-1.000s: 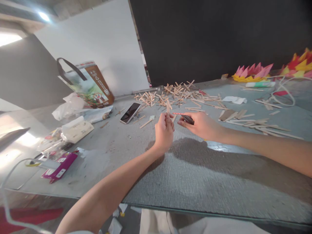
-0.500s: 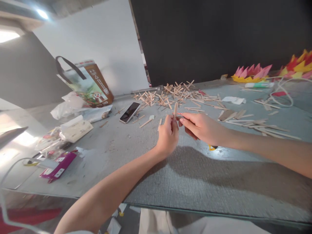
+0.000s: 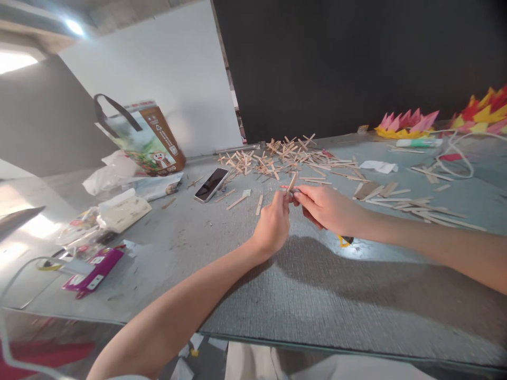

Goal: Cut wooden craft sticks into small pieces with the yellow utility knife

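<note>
My left hand (image 3: 274,224) is closed in a pinch on a short wooden stick (image 3: 292,182) that points up and away, tilted to the right. My right hand (image 3: 327,207) meets it from the right, fingers pressed together against the same stick; a dark tool in that palm is mostly hidden, with a yellow bit (image 3: 344,241) showing under the wrist. Both hands hover above the grey table (image 3: 309,285), just short of a heap of glued stick crosses (image 3: 277,155).
A phone (image 3: 211,184) lies left of the hands. A printed bag (image 3: 144,137), plastic wrappers and a purple packet (image 3: 95,269) crowd the left side. Long flat sticks (image 3: 407,203), a glue tube (image 3: 419,142), a white cable and paper flowers (image 3: 407,121) lie to the right.
My right hand has closed in on the left and joined it at the stick, which has tipped from upright to leaning right. Both hands drifted slightly right.
</note>
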A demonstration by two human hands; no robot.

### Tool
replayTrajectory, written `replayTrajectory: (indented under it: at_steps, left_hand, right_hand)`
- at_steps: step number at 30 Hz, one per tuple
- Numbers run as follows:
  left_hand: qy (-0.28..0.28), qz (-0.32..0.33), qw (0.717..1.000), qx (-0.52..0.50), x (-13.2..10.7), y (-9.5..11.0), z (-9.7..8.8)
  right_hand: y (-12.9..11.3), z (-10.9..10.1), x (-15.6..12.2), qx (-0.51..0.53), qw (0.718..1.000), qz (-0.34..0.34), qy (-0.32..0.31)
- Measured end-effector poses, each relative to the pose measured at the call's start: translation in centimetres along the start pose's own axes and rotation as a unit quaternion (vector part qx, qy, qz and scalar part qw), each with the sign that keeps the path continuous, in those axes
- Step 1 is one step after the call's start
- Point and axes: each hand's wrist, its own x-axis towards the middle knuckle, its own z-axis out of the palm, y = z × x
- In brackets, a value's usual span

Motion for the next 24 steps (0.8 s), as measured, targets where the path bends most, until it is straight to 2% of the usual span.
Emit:
replayTrajectory:
  at_steps: [3, 6, 11, 16, 24]
  left_hand:
    - [-0.012, 0.028, 0.999, 0.030, -0.1, -0.8, 0.2]
    - [-0.020, 0.028, 0.998, 0.050, -0.2, -1.2, 0.4]
    - [-0.041, 0.009, 0.996, 0.081, -0.3, -1.1, 0.5]
    - [-0.053, 0.009, 0.993, 0.107, -0.5, -1.5, 0.9]
    - [-0.070, 0.006, 0.994, 0.086, -0.9, -1.9, 1.1]
  right_hand:
    - [0.2, 0.6, 0.0, -0.016, 1.000, -0.004, 0.011]
    - [0.5, 1.5, 0.0, -0.011, 1.000, 0.007, 0.027]
    - [1.6, 2.9, 0.1, 0.064, 0.997, 0.053, 0.003]
    - [2.8, 3.7, 0.3, 0.132, 0.990, 0.040, -0.006]
    - [2.0, 3.8, 0.6, 0.177, 0.980, 0.085, -0.027]
